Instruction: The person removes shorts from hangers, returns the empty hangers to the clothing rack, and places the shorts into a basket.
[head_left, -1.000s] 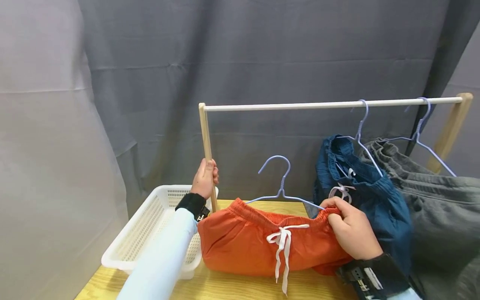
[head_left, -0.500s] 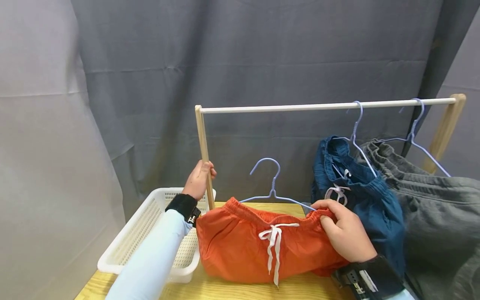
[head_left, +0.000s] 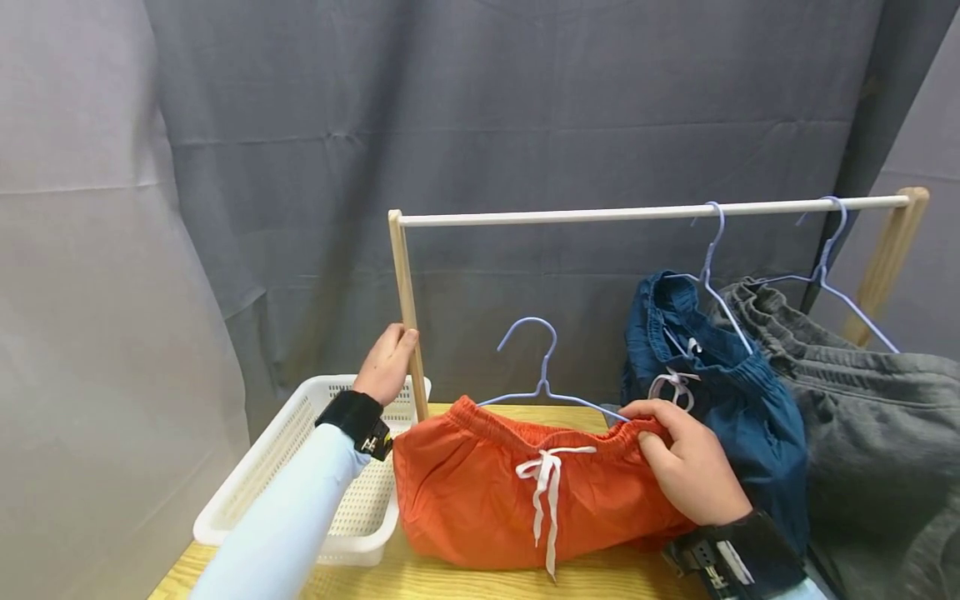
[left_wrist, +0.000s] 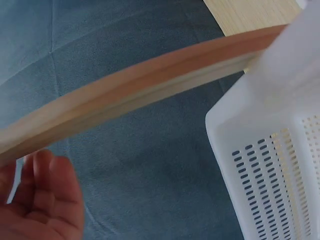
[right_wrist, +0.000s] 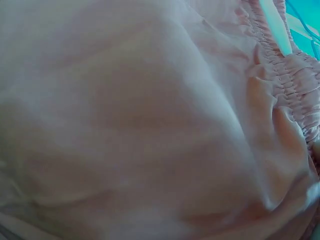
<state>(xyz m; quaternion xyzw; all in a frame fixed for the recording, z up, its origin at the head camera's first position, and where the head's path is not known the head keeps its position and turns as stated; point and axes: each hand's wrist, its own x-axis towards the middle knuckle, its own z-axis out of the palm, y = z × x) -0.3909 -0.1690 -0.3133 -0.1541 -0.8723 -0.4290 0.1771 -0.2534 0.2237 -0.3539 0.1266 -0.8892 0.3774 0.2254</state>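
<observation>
Grey cloth backdrop [head_left: 480, 150] fills the upper part of the head view; wood-grained table [head_left: 375, 583] along the bottom edge. Orange shorts [head_left: 480, 492] lie lower centre, front towards the camera, white drawstring [head_left: 543, 475] hanging from the waistband. Hanger [head_left: 542, 388] stands up out of that waistband at centre, hook upright and well below the rack bar [head_left: 555, 217]. Right hand [head_left: 686, 458], right of centre: grip clamped on the right end of the waistband, thumb in front, at the tip of the hanger's arm. Left hand [head_left: 384, 367], left of centre, is at the rack post [head_left: 402, 275]. White basket [head_left: 352, 548] lower left. Blue garment [head_left: 750, 417] and grey garment [head_left: 877, 417] hang at the right.

Left wrist view: post crosses the frame from left edge to upper right; basket at right. Fingers bent, lower left, just beside the post; cannot tell whether this grip bears on it.

Right wrist view: washed-out fabric nearly throughout, gathered waistband at upper right; fingertips not clear.

Technique, as judged: seat the right waistband corner fully over the arm tip before easing that pinch. Check the far corner too, since elastic may slip. Spread tension evenly, hook clear of cloth; a second hand on the left corner would help.
</observation>
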